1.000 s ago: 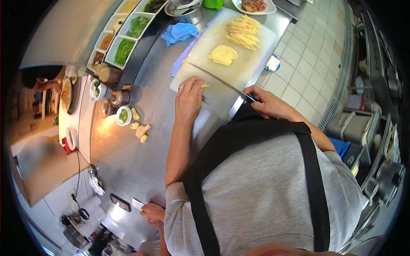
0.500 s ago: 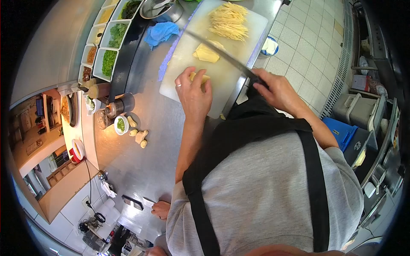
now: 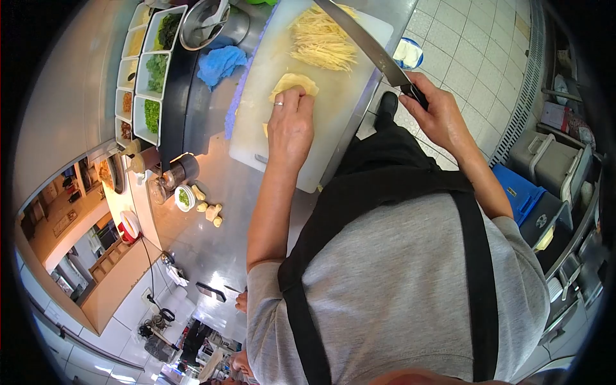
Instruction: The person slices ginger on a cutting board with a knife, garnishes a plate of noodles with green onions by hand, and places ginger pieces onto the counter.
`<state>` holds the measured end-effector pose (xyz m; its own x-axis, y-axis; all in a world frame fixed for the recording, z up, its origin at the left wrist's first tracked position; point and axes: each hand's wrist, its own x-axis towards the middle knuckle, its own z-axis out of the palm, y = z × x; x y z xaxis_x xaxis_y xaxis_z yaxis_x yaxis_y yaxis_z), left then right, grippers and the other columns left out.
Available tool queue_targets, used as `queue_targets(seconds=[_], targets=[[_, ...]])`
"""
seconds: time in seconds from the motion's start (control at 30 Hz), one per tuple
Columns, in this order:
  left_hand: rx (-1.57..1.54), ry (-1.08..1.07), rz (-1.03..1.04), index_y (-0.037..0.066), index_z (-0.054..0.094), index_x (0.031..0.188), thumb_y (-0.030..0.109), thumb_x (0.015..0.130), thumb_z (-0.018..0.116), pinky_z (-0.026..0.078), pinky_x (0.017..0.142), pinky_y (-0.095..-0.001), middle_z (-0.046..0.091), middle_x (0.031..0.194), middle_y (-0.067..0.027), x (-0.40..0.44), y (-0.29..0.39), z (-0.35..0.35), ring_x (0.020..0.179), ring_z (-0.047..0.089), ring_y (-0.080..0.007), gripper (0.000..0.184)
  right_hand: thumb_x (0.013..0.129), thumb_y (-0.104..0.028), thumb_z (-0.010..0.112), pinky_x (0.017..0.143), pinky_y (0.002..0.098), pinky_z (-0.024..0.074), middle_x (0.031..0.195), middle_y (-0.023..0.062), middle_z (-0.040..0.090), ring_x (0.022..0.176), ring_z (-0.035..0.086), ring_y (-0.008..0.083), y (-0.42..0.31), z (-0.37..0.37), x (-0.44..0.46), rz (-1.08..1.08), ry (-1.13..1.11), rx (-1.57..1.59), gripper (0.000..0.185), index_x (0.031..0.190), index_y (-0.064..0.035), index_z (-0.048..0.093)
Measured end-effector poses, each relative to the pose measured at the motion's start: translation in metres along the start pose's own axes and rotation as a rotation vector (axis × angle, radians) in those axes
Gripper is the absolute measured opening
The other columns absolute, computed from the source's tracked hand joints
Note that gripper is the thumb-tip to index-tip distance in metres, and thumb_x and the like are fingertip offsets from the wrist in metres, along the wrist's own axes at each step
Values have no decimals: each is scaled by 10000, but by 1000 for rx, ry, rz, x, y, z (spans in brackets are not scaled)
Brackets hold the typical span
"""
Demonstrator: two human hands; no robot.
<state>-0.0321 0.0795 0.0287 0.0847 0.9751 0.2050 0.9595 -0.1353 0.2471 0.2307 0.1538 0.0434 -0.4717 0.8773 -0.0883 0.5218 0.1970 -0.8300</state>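
My right hand is wrapped round the black handle of a long knife. The blade is raised over the right side of the white cutting board, pointing to the upper left. My left hand reaches onto the board with its fingertips curled down on a pale yellow stack of slices. Beyond the stack lies a pile of thin yellow strips. A small yellow bit shows beside the left hand, partly covered by it.
A blue cloth and a metal bowl lie left of the board. Trays of chopped greens stand farther left. Ginger pieces sit by a small white cup. Another person's hand is near a phone.
My left hand has moved forward onto the slice stack. The knife has lifted off the board and swung up to the right, its tip now farther away.
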Motion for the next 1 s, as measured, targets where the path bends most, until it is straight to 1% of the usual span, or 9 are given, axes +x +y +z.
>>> queue_targets(seconds=[0.1,0.2,0.27,0.3,0.43,0.53,0.63,0.73,1.0], targets=[[-84,50,23,38,638,884,44,794,683,491,757,-410,583,998,-104,3,9,5,917,570,-308,101,913,-172,618,613,380,492,757,159,644,659,651,305,5,-10,13,-40,-41,-4,347,1237,-84,529],[-382,-44,47,45,631,896,47,790,677,489,736,-400,576,988,-104,-2,42,16,884,577,-302,115,916,-130,639,616,275,449,736,75,570,634,516,125,10,-17,27,-96,-37,-10,367,1261,-76,529],[-591,-283,176,49,625,929,58,815,633,488,723,-400,565,981,-106,-7,54,28,850,580,-303,115,917,-163,625,603,342,476,740,126,616,648,606,242,8,-24,36,-88,-50,-39,347,1240,-82,528],[-551,-208,173,52,625,944,56,809,644,488,722,-401,565,980,-103,-6,58,30,856,579,-303,137,918,-179,618,597,375,490,742,152,638,655,652,300,8,-27,39,-81,-55,-56,338,1230,-85,528],[-403,-44,73,66,639,997,42,770,698,489,734,-387,578,985,-97,-7,60,26,888,571,-300,235,916,-191,629,575,342,483,739,134,637,621,641,243,11,-25,33,-80,-20,-76,350,1238,-94,531],[-350,-56,50,71,645,1008,30,762,695,488,740,-384,574,988,-96,-10,52,28,903,561,-304,254,915,-141,649,619,256,443,772,38,581,664,507,96,2,-18,15,-7,29,-47,345,1235,-64,548],[-264,-80,97,54,633,964,30,788,666,488,742,-395,561,997,-105,-8,50,35,906,561,-315,181,915,-142,648,604,252,435,746,26,564,648,498,87,-1,-12,-1,8,66,-59,350,1239,-60,545],[-151,-116,169,25,605,905,34,814,637,486,744,-408,550,1006,-124,-5,49,35,914,561,-327,97,908,-175,643,591,327,488,760,120,644,635,631,196,-12,-12,-15,45,66,-68,332,1215,-83,557],[-438,202,129,6,573,875,82,862,591,472,791,-441,561,977,-160,35,44,16,938,564,-357,79,895,-156,658,606,278,449,715,67,578,628,518,134,-18,-17,-49,87,181,8,328,1193,-55,566]])
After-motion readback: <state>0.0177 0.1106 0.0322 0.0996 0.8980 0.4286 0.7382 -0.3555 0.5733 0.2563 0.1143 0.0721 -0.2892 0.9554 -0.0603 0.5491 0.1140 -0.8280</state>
